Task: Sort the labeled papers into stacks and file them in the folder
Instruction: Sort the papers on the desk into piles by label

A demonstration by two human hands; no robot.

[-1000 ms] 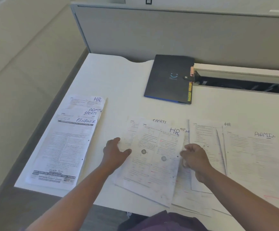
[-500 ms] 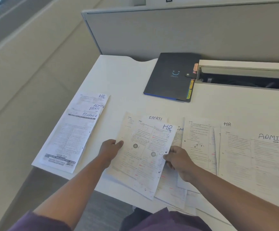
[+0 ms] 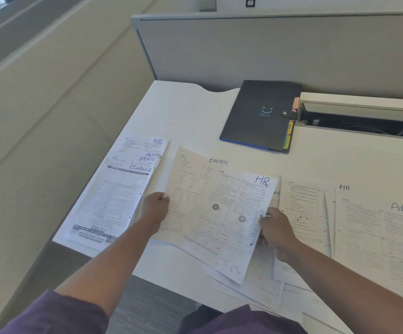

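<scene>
Since a second ago, both hands have closed on the sheets at centre frame. The left hand (image 3: 156, 208) grips the SPORTS sheet (image 3: 191, 186) at its left edge; the right hand (image 3: 274, 229) pinches the HR sheet (image 3: 239, 213), now drawn leftward. Sorting is judged midway. The closed folder (image 3: 256, 114) lies upper centre.
</scene>
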